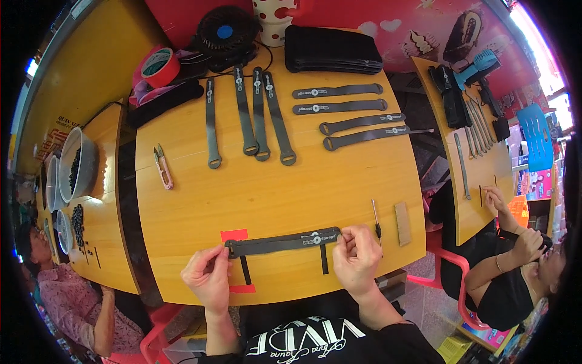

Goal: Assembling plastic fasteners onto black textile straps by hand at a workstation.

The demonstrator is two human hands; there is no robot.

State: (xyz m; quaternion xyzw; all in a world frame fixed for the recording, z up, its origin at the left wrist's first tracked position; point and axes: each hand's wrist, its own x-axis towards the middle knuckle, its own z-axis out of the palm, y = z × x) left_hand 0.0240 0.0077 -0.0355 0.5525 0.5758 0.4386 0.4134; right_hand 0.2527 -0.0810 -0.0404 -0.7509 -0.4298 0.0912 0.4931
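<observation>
My left hand (209, 276) pinches the left end of a stack of dark grey storage straps (279, 244), by the end with the hole. At the other end my right hand (357, 258) grips the straps between thumb and fingers. They stretch level between my hands, apparently two lying nearly flush, with pale print near the right end. Below them, two short black strips (245, 270) lie on the table, one by each hand. Red tape patches (235, 235) show on the wood near my left hand. A thin screwdriver (376, 219) lies beyond my right hand.
More straps (260, 115) lie in two groups farther back. Pink-handled snips (163, 167) rest at left, a tan strip (402, 224) at right. Black pouches (332, 50), red tape (160, 67) and a fan (225, 31) stand at the back. People sit at side tables, left and right.
</observation>
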